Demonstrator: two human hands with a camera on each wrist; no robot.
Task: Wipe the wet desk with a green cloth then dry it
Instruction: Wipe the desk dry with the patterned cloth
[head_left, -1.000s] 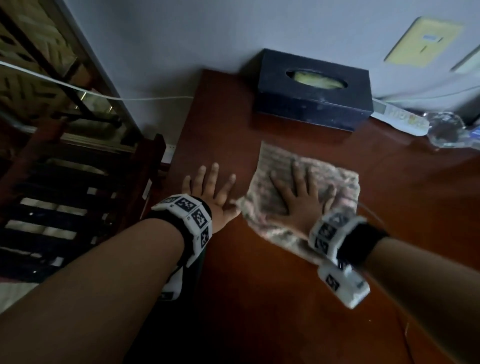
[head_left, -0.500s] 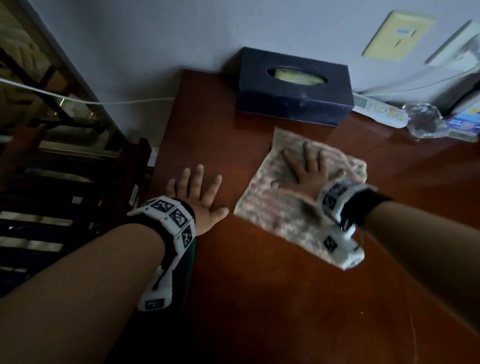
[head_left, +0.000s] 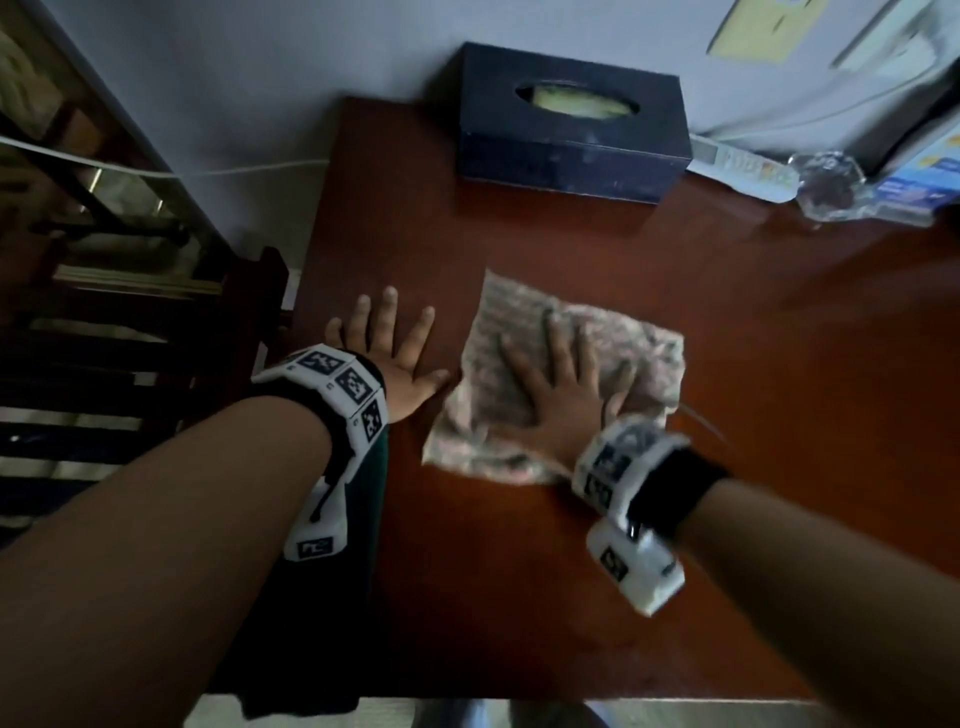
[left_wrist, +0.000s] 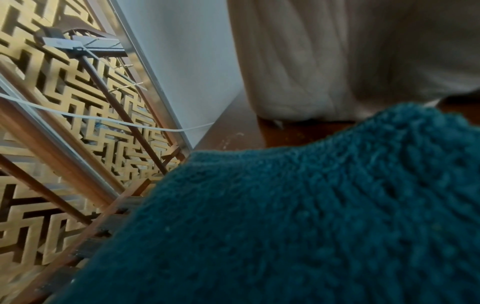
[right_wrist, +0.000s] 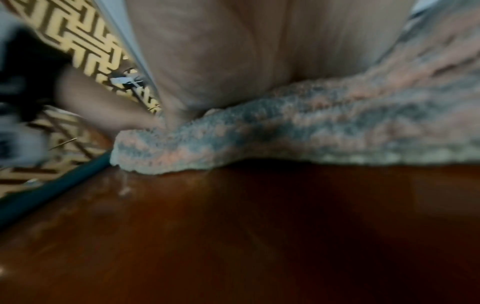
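Head view: right hand (head_left: 563, 395) lay flat, fingers spread, on a mottled pale cloth (head_left: 519, 332) mid-tabletop (head_left: 571, 597); left hand (head_left: 392, 358) rested flat, fingers splayed, beside it. Left wrist view: green cloth (left_wrist: 311, 216) at the tabletop's left edge. Right wrist view: palm pressed on the mottled cloth's rumpled edge.

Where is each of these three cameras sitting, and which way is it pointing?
Head: worn on the head, looking down at the desk; both forearms show, the left hand flat on the wood, the right hand flat on the mottled cloth.
Left wrist: low under the left palm, looking along it over a green cloth toward the wall.
Right wrist: low under the right palm, looking along the desk at the mottled cloth's edge.
Shared: all three show the desk; head and right wrist share the mottled cloth, head and left wrist the green cloth.
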